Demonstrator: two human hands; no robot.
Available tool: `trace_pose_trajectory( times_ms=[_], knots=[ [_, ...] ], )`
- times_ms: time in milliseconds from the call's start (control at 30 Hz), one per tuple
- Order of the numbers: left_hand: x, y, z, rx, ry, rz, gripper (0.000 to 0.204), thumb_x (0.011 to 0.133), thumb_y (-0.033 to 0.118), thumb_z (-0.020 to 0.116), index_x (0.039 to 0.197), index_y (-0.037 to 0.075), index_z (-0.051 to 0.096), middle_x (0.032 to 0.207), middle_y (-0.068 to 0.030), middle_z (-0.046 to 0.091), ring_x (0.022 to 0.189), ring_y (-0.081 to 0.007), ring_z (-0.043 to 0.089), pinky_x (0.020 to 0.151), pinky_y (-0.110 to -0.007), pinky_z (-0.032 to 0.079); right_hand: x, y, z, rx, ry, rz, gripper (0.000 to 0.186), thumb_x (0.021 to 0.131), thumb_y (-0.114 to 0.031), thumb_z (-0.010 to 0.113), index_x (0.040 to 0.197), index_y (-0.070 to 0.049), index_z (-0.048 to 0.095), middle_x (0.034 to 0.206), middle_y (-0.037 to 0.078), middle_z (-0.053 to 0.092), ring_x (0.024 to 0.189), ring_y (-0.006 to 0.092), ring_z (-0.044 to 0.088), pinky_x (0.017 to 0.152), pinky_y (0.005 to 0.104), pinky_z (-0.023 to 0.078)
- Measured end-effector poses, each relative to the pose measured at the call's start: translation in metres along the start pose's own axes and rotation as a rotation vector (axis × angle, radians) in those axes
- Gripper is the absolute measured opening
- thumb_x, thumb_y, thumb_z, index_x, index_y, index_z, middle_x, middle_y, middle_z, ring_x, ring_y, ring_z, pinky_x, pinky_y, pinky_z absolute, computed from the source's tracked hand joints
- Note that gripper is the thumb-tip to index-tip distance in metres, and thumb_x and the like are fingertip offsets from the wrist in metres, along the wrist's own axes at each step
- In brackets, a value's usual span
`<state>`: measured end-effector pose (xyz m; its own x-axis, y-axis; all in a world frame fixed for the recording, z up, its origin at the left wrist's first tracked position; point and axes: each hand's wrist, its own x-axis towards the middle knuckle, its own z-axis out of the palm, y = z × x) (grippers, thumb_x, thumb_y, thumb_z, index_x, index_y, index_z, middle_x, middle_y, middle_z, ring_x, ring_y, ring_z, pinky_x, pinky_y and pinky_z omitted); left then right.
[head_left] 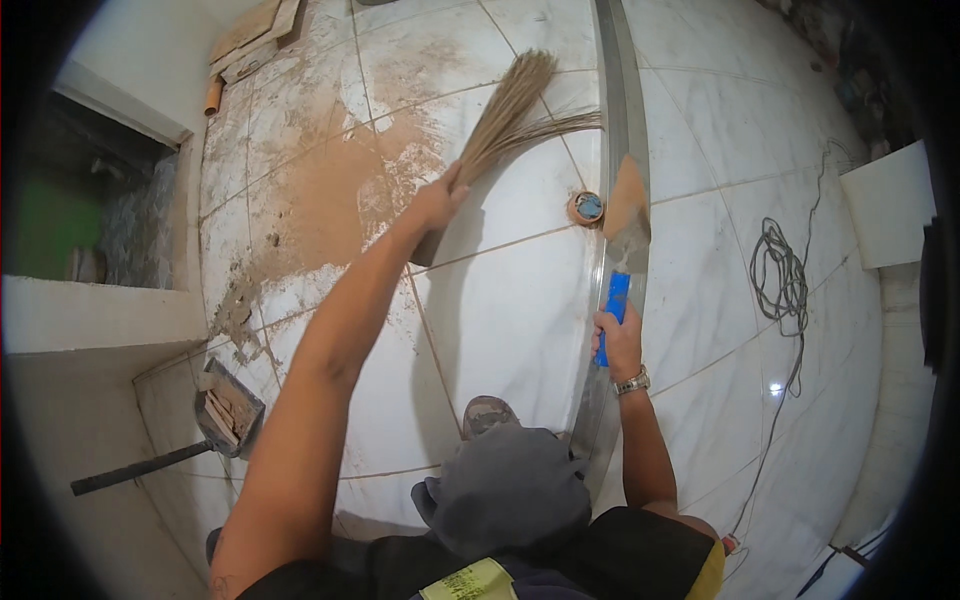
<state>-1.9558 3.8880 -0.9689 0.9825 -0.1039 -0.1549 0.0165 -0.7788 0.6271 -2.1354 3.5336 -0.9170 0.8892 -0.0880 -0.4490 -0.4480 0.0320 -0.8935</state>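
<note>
Broom [507, 112] clenched in left hand [437, 204] | trowel [619, 288] clenched in right hand [623, 345] | beyond right hand, round container [586, 208], contents unclear

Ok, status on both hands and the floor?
Left hand gripping broom. Right hand holding blue-handled trowel over metal bar. Brown powder on tiles; round object beside bar.

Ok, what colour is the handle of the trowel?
The handle is bright blue, seen best in the head view.
</note>
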Motion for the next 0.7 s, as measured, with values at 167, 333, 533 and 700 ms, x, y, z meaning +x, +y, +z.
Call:
trace_pose_trajectory(
  times_ms=[167, 333, 533, 700],
  knots=[
    [-0.038, 0.019, -0.020, -0.308, 0.053, -0.188, 0.069, 0.098, 0.034, 0.051, 0.156, 0.006, 0.027, 0.122, -0.0297, 0.063, 0.112, -0.0394, 0.063, 0.098, -0.042, 0.047, 0.010, -0.027, 0.000, 0.044, -0.055, 0.037, 0.022, 0.089, -0.020, 0.058, 0.099, 0.000, 0.053, 0.068, 0.004, 0.052, 0.047, 0.0123, 0.052, 0.039, 0.0293, 0.044],
    [-0.161, 0.043, -0.057, -0.467, 0.207, -0.298, 0.065, 0.099, 0.028, 0.053, 0.156, 0.010, 0.028, 0.119, -0.0284, 0.064, 0.107, -0.0382, 0.064, 0.094, -0.038, 0.048, 0.050, -0.053, 0.052, 0.291, -0.320, 0.215, 0.028, 0.093, -0.028, 0.058, 0.106, -0.004, 0.056, 0.070, 0.003, 0.055, 0.047, 0.0118, 0.051, 0.041, 0.0291, 0.045],
    [-0.259, -0.015, -0.063, 0.028, 0.253, -0.106, 0.066, 0.098, 0.028, 0.056, 0.157, 0.021, 0.027, 0.105, -0.0271, 0.067, 0.100, -0.0424, 0.065, 0.088, -0.045, 0.050, 0.204, -0.102, 0.191, 0.549, -0.988, 0.382, 0.027, 0.095, -0.032, 0.057, 0.104, -0.006, 0.057, 0.067, -0.002, 0.052, 0.047, 0.0085, 0.046, 0.041, 0.0249, 0.039],
    [-0.283, -0.066, -0.136, 0.217, 0.244, -0.482, 0.062, 0.098, 0.033, 0.055, 0.154, 0.020, 0.032, 0.103, -0.0296, 0.067, 0.097, -0.0462, 0.064, 0.086, -0.049, 0.050, 0.201, -0.141, 0.270, 0.478, -1.049, 0.423, 0.029, 0.096, -0.033, 0.053, 0.105, -0.006, 0.057, 0.066, -0.003, 0.051, 0.046, 0.0080, 0.045, 0.040, 0.0243, 0.038]
  ],
)
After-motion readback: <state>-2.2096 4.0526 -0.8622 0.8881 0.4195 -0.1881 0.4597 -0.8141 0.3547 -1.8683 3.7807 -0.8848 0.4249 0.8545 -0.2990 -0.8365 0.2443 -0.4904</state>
